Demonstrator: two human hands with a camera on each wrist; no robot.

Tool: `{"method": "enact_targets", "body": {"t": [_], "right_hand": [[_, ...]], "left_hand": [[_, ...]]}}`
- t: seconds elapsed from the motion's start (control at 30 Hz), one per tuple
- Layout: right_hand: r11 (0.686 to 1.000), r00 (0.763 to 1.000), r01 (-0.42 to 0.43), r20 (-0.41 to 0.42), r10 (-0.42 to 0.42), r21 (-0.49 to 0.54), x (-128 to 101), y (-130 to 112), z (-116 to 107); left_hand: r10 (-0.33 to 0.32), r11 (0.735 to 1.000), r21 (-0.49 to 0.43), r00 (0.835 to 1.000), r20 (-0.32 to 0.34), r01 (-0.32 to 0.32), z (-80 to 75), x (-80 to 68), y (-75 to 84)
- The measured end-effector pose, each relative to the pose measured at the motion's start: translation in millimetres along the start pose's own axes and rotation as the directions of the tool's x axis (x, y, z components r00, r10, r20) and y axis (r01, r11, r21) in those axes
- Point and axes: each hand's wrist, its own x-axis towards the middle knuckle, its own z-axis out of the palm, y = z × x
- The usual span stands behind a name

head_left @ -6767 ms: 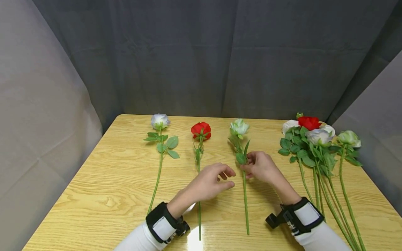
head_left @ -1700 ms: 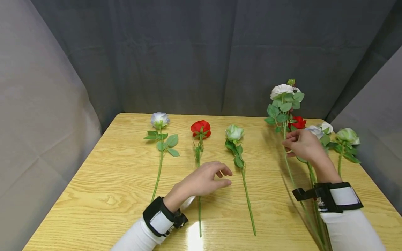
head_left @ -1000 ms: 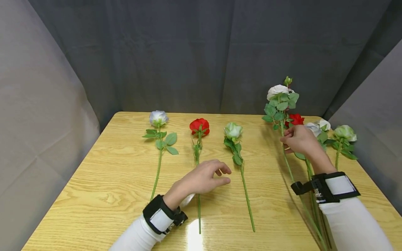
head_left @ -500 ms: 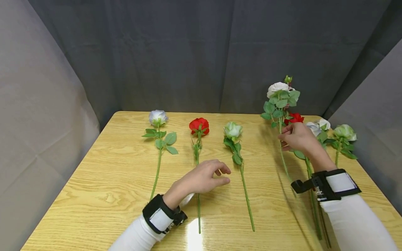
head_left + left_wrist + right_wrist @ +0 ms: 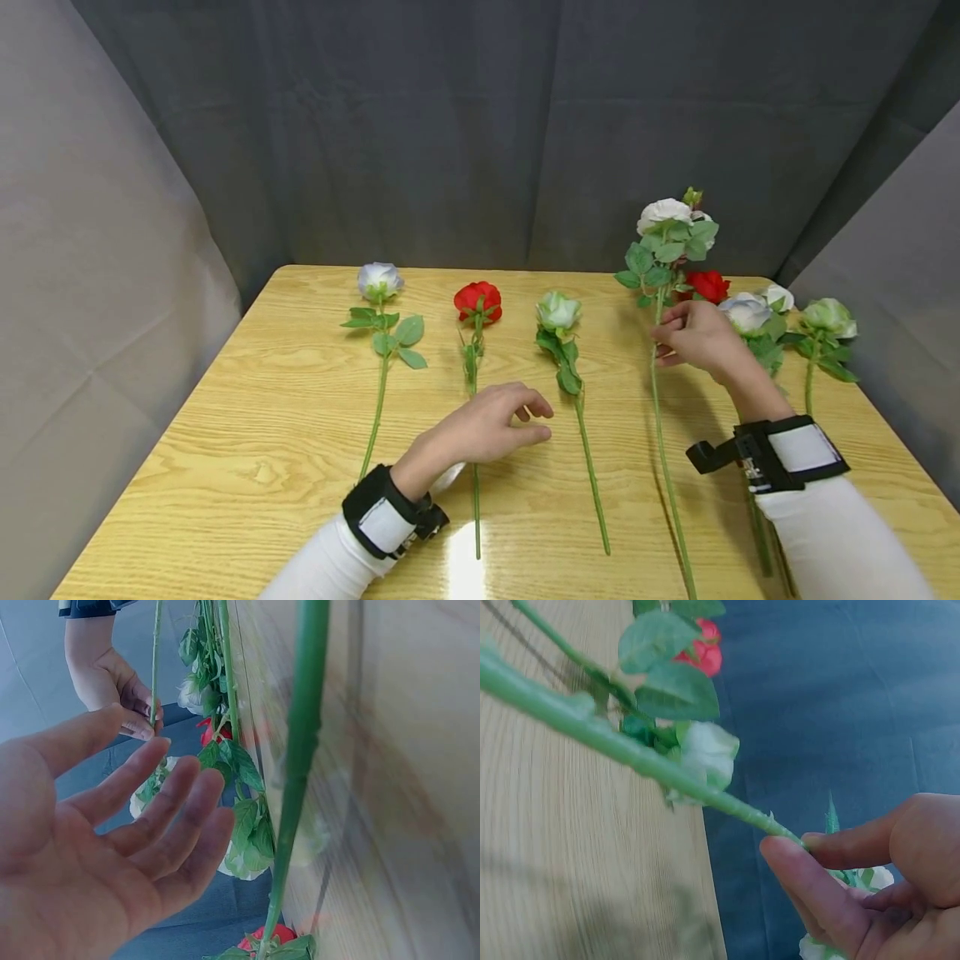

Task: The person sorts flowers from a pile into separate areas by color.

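My right hand [image 5: 697,337] pinches the green stem of a white rose [image 5: 664,214] between thumb and fingers. This rose has a small bud and leaves, and its head is raised against the dark curtain. In the right wrist view, the stem [image 5: 667,774] runs from the fingertips up to the left. My left hand [image 5: 491,423] hovers over the stem of a red rose [image 5: 477,302], its fingers relaxed and holding nothing. Between the hands a pale green rose [image 5: 558,311] lies on the table. Farther left lies a pale lilac rose [image 5: 379,282].
Beside my right forearm lie another red rose [image 5: 707,286], a whitish-lilac rose [image 5: 745,314], a small white rose [image 5: 777,297] and a green-white rose [image 5: 827,318]. The wooden table [image 5: 247,433] ends at a dark curtain [image 5: 420,142] behind.
The pale green rose was released and lies shifted on the table. My right hand went to the right-hand pile, lifted the white rose and now draws it left. My left hand stays nearly still.
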Motion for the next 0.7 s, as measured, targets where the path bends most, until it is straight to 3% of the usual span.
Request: {"method": "enact_targets", "body": {"t": [0.43, 0.7], "right_hand": [[0.991, 0.998, 0.046, 0.031, -0.050, 0.125, -11, -13, 38], [0.980, 0.997, 0.082, -0.014, -0.081, 0.183, -17, -20, 59]], "left_hand": [[0.032, 0.998, -0.056, 0.996, -0.089, -0.037, 1.9, 2.6, -2.0], [0.064, 0.989, -0.117, 0.978, -0.199, -0.088, 1.4, 5.7, -1.3]]}}
